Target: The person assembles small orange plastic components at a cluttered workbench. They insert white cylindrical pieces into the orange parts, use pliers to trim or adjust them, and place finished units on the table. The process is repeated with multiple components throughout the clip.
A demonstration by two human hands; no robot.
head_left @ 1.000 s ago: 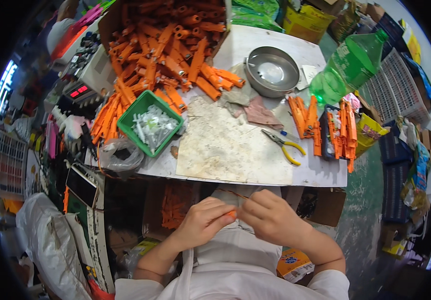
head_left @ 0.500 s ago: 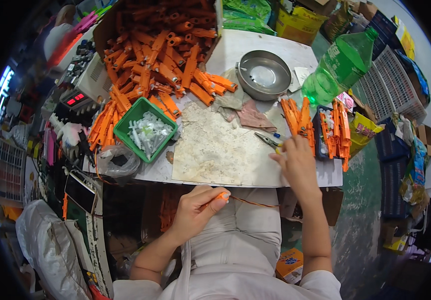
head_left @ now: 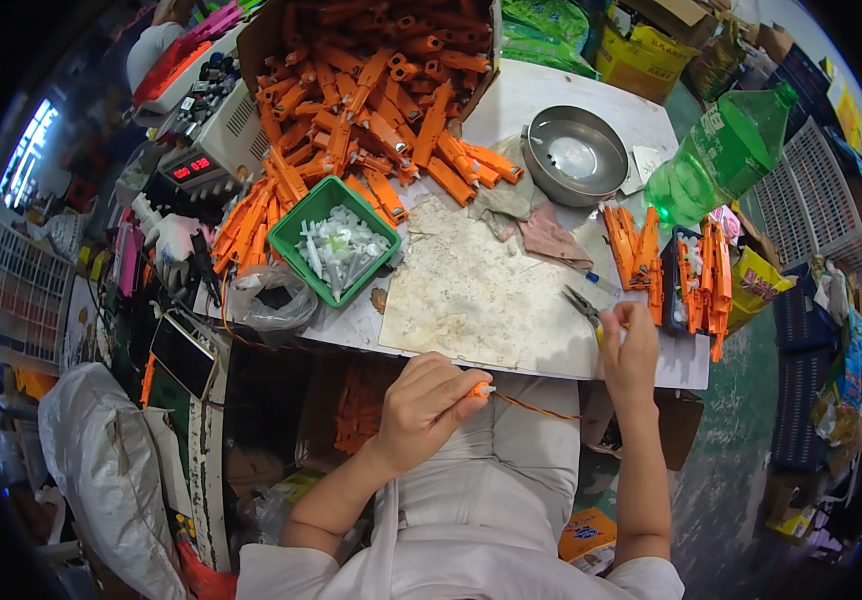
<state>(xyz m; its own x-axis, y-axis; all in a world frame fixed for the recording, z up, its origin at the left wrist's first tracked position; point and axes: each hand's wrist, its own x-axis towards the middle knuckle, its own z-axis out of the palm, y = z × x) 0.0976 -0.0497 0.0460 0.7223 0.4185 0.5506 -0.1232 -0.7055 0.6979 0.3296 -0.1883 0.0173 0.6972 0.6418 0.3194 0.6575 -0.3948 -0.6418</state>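
Pinching a small orange plastic piece with a white tip [head_left: 479, 389] right at the fingertips of the left hand [head_left: 429, 415], between thumb and forefinger, showing only one end and aiming the tip toward three o'clock. Trailing a thin twisted brown-and-yellow wire [head_left: 536, 408] from that end, between three and four o'clock, over the light-coloured trousers [head_left: 511, 450] and below the near edge of the white table [head_left: 631, 110].

Closing the left fingers to a narrow gap, filled by the orange piece. Curling thumb and fingers of the right hand [head_left: 634, 345], at two o'clock from the left, around the yellow handles of dark-jawed metal pliers [head_left: 592, 316]. Pointing the plier jaws toward ten o'clock, over the table. Hiding the handle ends behind those fingers, so leaving their spread unclear.

Passing a green plastic tray of whitish pieces [head_left: 316, 200] at eleven o'clock from the left hand, and a round steel bowl [head_left: 541, 185] between eleven and twelve from the right.

Compared with half a second ago, drawing the right hand back toward six o'clock, nearer the table edge, and gathering then-spread fingers onto the handles. Keeping the left pinch unchanged. Compared with a second ago, holding both hands apart instead of meeting at the orange piece.
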